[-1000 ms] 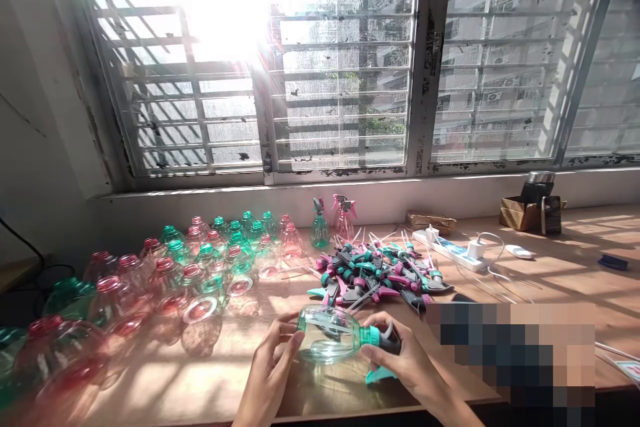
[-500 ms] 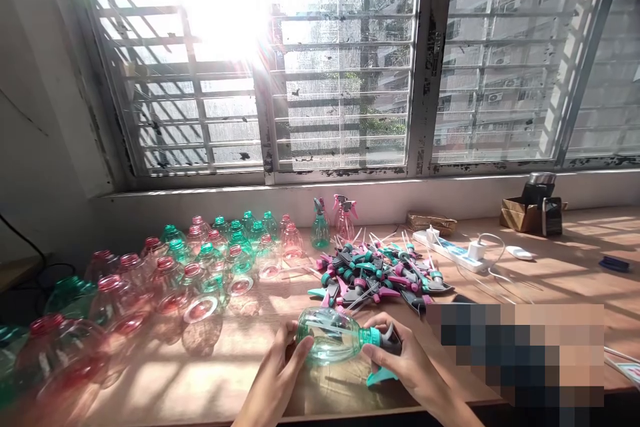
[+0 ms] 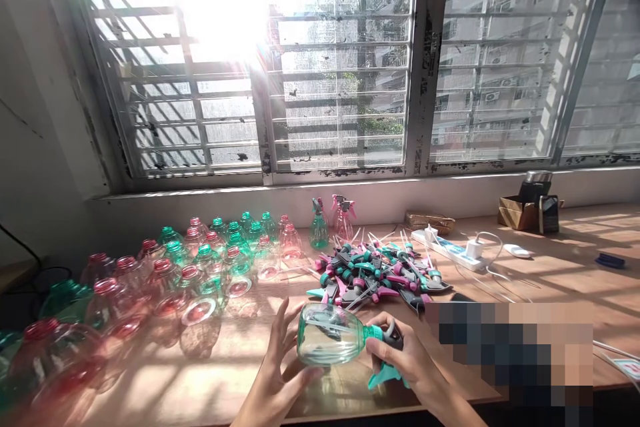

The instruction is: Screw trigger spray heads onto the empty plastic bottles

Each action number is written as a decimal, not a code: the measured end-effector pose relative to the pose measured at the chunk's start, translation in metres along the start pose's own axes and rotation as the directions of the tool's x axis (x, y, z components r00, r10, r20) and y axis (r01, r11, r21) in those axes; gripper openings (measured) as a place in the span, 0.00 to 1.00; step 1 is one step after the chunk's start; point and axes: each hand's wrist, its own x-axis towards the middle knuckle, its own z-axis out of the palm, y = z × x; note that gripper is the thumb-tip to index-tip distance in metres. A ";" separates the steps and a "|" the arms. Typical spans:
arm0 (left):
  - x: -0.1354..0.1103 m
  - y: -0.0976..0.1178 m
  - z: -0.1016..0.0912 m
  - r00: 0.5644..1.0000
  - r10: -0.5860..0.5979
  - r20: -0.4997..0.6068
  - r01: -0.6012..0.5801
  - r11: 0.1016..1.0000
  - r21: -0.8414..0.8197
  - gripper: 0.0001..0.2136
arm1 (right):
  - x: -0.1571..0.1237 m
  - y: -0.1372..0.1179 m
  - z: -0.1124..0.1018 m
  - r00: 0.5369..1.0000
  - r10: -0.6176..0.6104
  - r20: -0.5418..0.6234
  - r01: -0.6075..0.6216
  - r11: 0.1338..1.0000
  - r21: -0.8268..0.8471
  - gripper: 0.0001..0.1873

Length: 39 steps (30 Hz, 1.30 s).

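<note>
A clear green spray bottle point(image 3: 330, 340) lies sideways in the air just over the table's front edge, its base to the left. On its neck sits a grey and teal trigger sprayer point(image 3: 387, 340), with a pale tube inside the bottle. My right hand point(image 3: 405, 357) is closed round the sprayer head and collar. Beside the bottle's base, my left hand point(image 3: 285, 360) has its fingers spread, the thumb below the bottle; whether it still touches the plastic I cannot tell. Behind them lies a heap of loose trigger sprayers point(image 3: 373, 273) in grey, teal and pink.
Several open red and green bottles point(image 3: 165, 280) stand at the left. Two bottles with sprayers point(image 3: 320, 227) stand by the wall. A power strip point(image 3: 450, 250) with cords, a cardboard box point(image 3: 513, 215) and a blue object point(image 3: 610, 260) are at the right. A blurred patch covers the lower right.
My left hand's fingers have opened from their hold on the bottle's body. The bottle has turned slightly in my right hand, which keeps hold of the sprayer.
</note>
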 end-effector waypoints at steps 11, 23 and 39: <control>0.000 -0.011 -0.014 0.994 0.013 0.112 -0.036 0.978 0.206 0.42 | -0.001 0.002 0.000 0.998 -0.012 0.059 0.011 1.000 0.003 0.23; -0.002 -0.017 -0.004 0.999 0.011 0.051 -0.022 0.978 0.205 0.45 | -0.001 -0.001 0.002 0.999 0.032 -0.003 -0.031 0.996 0.085 0.23; -0.003 -0.002 -0.005 0.993 -0.005 0.115 -0.021 0.974 0.226 0.43 | -0.001 0.000 0.001 0.999 0.035 0.004 -0.035 0.998 0.052 0.24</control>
